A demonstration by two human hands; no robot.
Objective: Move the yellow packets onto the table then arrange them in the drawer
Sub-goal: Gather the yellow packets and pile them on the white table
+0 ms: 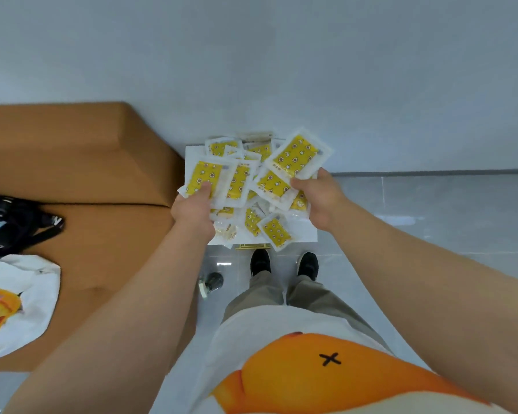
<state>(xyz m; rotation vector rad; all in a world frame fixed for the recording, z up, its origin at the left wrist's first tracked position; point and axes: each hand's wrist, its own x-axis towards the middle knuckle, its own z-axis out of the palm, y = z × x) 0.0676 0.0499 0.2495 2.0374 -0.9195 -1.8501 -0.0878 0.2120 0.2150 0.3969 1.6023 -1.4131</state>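
Packets, yellow with white sealed borders, take the centre of what I see from my remote station. A loose heap of yellow packets point(274, 231) lies in the white drawer point(307, 234), which is open just in front of the person's shoes point(260, 261). Both hands are held over this heap. The left hand point(192, 209) is clamped on the left bundle point(202, 177), a few packets fanned upward from the palm. The thumb presses on the face of the front packet, and the other fingers are hidden behind the bundle. The right hand point(320, 198) grips the right bundle point(296, 156) in the same way, with the thumb on top. Its packets spread up and to the left, away from the wrist. The two bundles come close to each other above the middle of the drawer, but I cannot tell if they touch. The brown table point(87, 162) stands to the left of the drawer, with its corner next to the left hand. A black bag point(15, 222) and a white cloth bag point(27, 294) with a pizza print lie on its far left part, well apart from the hands. On the grey floor point(431, 210), near the left shoe, there is a small dark round object point(213, 282).
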